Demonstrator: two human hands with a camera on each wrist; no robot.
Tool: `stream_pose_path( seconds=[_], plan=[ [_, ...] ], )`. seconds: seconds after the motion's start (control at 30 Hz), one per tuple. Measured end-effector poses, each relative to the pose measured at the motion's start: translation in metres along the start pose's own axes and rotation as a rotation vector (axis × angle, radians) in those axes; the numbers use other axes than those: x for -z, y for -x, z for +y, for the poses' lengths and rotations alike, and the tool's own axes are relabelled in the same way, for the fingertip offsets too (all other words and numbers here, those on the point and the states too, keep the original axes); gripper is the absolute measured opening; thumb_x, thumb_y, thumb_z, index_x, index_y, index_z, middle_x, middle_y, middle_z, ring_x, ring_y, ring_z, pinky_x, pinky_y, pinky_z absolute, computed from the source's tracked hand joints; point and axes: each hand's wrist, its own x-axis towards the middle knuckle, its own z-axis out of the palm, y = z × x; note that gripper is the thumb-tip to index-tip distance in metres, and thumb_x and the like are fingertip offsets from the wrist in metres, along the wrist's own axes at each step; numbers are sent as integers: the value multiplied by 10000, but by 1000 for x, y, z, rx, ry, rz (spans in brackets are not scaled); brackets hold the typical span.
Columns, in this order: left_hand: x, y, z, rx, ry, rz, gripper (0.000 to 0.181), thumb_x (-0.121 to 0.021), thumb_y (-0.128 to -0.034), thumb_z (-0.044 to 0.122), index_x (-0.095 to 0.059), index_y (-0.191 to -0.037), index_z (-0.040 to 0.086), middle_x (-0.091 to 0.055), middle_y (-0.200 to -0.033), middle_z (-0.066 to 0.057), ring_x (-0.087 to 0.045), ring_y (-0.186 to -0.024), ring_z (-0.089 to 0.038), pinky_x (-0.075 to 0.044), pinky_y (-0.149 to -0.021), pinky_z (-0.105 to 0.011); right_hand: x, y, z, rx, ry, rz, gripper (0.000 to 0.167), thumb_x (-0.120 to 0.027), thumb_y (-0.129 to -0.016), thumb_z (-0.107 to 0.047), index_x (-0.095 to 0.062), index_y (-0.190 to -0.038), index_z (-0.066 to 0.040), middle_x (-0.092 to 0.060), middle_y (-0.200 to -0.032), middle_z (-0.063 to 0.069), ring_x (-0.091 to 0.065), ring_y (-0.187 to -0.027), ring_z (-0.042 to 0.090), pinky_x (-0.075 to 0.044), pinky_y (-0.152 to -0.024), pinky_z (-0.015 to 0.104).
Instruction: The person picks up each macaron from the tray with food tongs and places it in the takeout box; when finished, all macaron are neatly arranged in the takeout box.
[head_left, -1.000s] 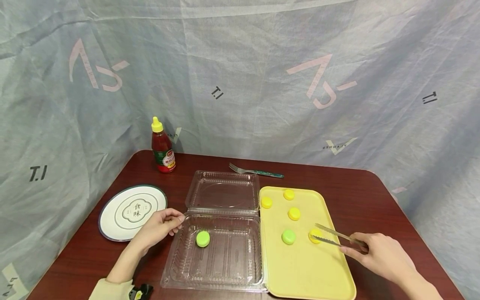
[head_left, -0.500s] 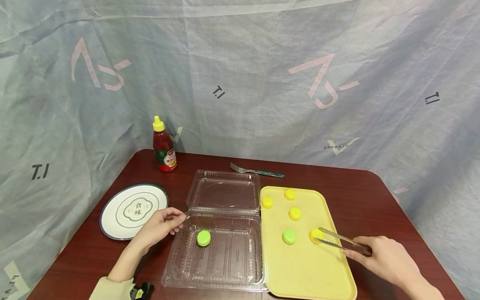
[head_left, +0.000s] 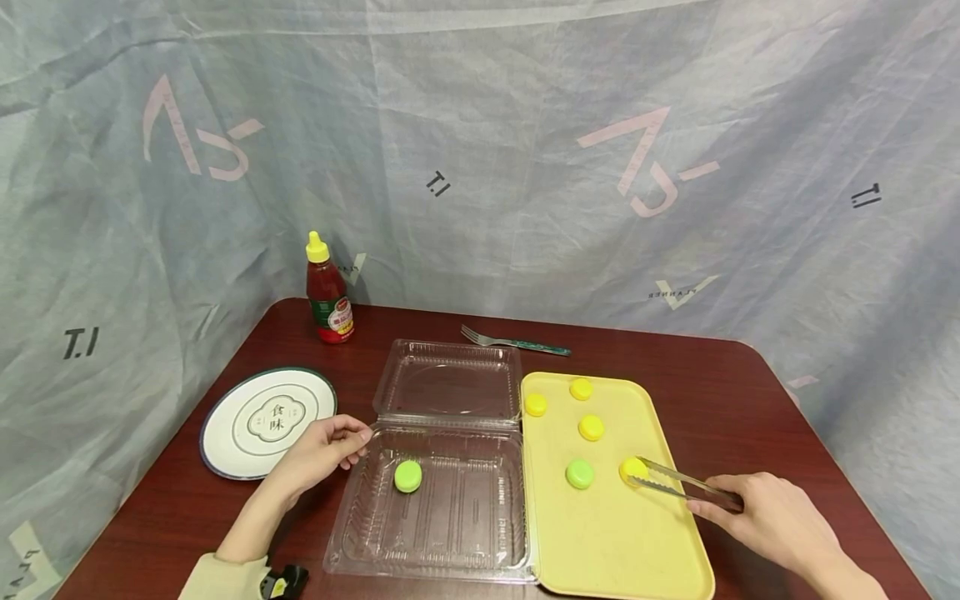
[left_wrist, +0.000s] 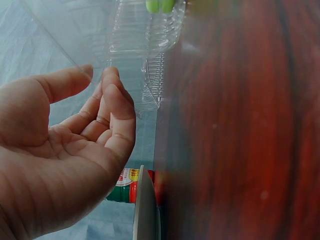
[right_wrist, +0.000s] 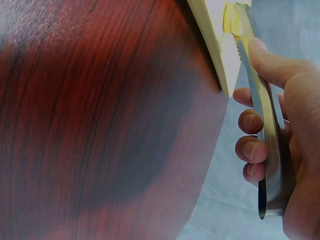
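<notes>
My left hand [head_left: 324, 452] pinches the left edge of an open clear plastic container [head_left: 457, 533] between thumb and fingertips. A green macaron [head_left: 407, 476] sits inside it. My right hand [head_left: 780, 515] grips metal tongs [right_wrist: 276, 170] with serrated tips. Over the yellow tray [head_left: 607, 550], the tong tips stand on either side of a yellow macaron [head_left: 631, 471] near the right rim. Close beside it lie a green macaron [head_left: 579, 473] and another yellow macaron [head_left: 591, 428]. Two more yellow macarons [head_left: 581, 388] lie toward the far end.
The container's lid [head_left: 450, 387] lies folded back, away from me. Behind it is a fork [head_left: 517, 343]. A white plate [head_left: 232, 417] is left of my left hand, with a ketchup bottle [head_left: 328, 300] at the back left. A grey cloth [head_left: 480, 167] hangs behind the table.
The tong tips have shifted slightly to the right and drawn closer together around the yellow macaron. My left hand has kept its place on the container's edge.
</notes>
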Motion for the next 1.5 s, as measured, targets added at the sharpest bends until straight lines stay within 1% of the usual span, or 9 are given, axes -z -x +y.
stream_pose_path(
  seconds=[0.37, 0.6, 0.9, 1.13, 1.37, 1.5],
  plan=[
    [0, 0, 0, 4, -3, 1, 226, -626, -990, 151, -630, -1093, -50, -627, -824, -79, -580, -749, -190, -526, -656, -299, -1, 2, 0, 29, -4, 22, 249, -777, -808, -536, -559, -723, -451, -282, -525, -239, -263, -516, -39, -243, -475, 210],
    [0, 0, 1, -4, -8, 8, 222, -629, -987, 146, -634, -1091, -50, -629, -823, -80, -583, -744, -184, -527, -655, -295, 0, 1, -1, 50, 10, 39, 323, -787, -805, -523, -503, -676, -440, -236, -545, -242, -211, -529, -41, -200, -471, 194],
    [0, 1, 3, -11, 0, 6, 232, -629, -986, 139, -627, -1093, -67, -621, -817, -78, -582, -744, -179, -525, -657, -296, 4, -1, -3, 34, 8, 30, 245, -784, -808, -523, -564, -728, -448, -284, -534, -251, -244, -513, -38, -226, -465, 201],
    [0, 1, 3, -13, 6, -1, 231, -625, -986, 132, -624, -1097, -71, -621, -819, -79, -581, -743, -173, -525, -657, -296, 5, -6, -7, 64, 10, 49, 259, -788, -812, -510, -552, -723, -450, -253, -536, -261, -246, -515, -41, -230, -468, 206],
    [0, 1, 2, -13, 6, -1, 239, -624, -988, 137, -623, -1107, -70, -623, -822, -80, -583, -745, -174, -527, -657, -300, 9, -16, -15, 73, 11, 46, 237, -786, -815, -507, -567, -745, -452, -223, -540, -260, -216, -517, -41, -216, -470, 200],
    [0, 1, 2, -18, 3, -6, 246, -624, -991, 147, -623, -1112, -67, -626, -832, -82, -589, -754, -173, -528, -663, -300, 12, -22, -19, 85, 25, 51, 270, -776, -817, -529, -541, -713, -446, -205, -542, -250, -198, -522, -37, -198, -470, 196]
  ],
)
